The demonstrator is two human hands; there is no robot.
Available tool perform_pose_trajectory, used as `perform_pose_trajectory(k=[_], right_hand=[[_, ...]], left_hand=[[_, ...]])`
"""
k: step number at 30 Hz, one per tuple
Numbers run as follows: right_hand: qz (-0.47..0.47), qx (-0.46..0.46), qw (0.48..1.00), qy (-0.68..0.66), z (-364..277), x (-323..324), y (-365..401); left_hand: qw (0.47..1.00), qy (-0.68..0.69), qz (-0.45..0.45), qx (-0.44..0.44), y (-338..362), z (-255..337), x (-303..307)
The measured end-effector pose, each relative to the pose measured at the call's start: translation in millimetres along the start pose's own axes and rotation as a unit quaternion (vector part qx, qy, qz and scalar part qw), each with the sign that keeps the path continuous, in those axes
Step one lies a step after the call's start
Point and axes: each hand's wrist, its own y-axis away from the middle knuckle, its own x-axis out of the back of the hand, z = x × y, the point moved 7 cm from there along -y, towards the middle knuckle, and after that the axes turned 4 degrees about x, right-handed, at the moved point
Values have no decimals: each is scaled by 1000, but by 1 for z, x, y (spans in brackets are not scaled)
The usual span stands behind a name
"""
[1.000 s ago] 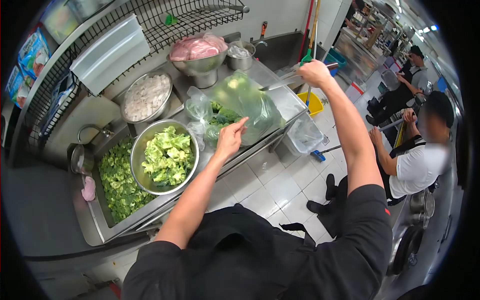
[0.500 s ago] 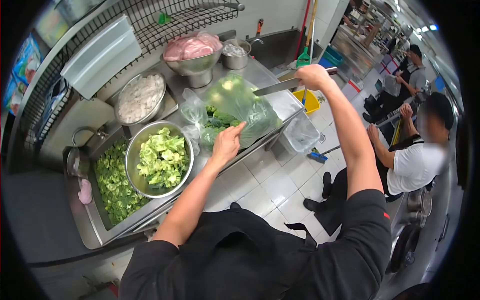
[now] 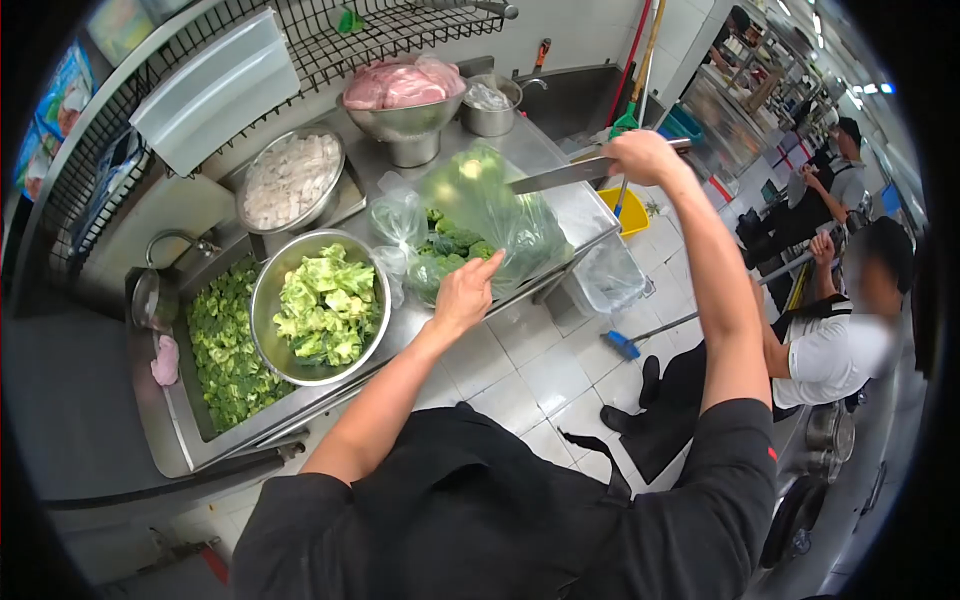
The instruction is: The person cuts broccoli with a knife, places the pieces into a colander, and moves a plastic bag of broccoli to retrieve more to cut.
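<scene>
My right hand (image 3: 643,158) is closed on the handle of a knife (image 3: 560,178) with a long broad blade. Its tip end meets a clear plastic bag (image 3: 525,225) of broccoli on the steel counter. Through an opening in the bag, dark green broccoli (image 3: 455,240) shows. At the bag's near edge, my left hand (image 3: 468,298) grips the plastic, index finger extended. A knotted part of the bag (image 3: 398,225) lies to the left. Left of it stands a steel bowl (image 3: 262,350) with pale green leafy pieces (image 3: 322,300).
Cut greens (image 3: 225,340) fill the sink at left. Behind are a bowl of whitish pieces (image 3: 292,180) and one of pink meat (image 3: 405,85). A clear bin (image 3: 605,275) and yellow bucket (image 3: 628,212) stand past the counter edge. A person (image 3: 840,330) holds a broom (image 3: 622,344) at right.
The view has shifted slightly. The broom's blue head has swept leftward and down across the floor. My hands, the knife and the bag keep nearly the same arrangement.
</scene>
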Motion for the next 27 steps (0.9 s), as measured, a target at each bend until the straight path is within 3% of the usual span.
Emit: perform_pose_trajectory(k=[1,5,6,8,10,13,15,18,20,22,24,27], right_hand=[[45,21,999,-9,-14,8,-4],[39,145,989,-12,-115,-34,-62],[16,155,988,-6,-115,-47,-66],[-27,52,998,11,-45,-69,-49],[-69,6,997,17,20,-65,-13],[-16,-17,1000,-11,5,-23,0],[71,72,993,-64,-44,-19,-28],[35,193,980,-18,-131,-28,-66],[11,172,984,54,-107,-56,-75],[16,92,994,63,-27,-49,-47],[-55,6,993,108,31,-35,-19],[-10,23,999,34,-3,-8,-13]], left_hand=[[1000,-1,5,-4,-2,8,2],[999,-38,4,-12,-11,12,-5],[999,-36,20,-22,-9,5,-5],[998,-32,46,-27,-4,-3,2],[999,-45,7,-23,5,-1,-1],[999,-24,19,-10,5,4,-3],[1000,-16,17,-8,4,9,-6],[999,-33,31,-18,-1,17,-1],[999,-42,20,14,-1,10,0],[999,-34,35,8,6,4,1],[999,-35,18,-4,11,4,-4],[999,-7,34,0,9,5,-7]])
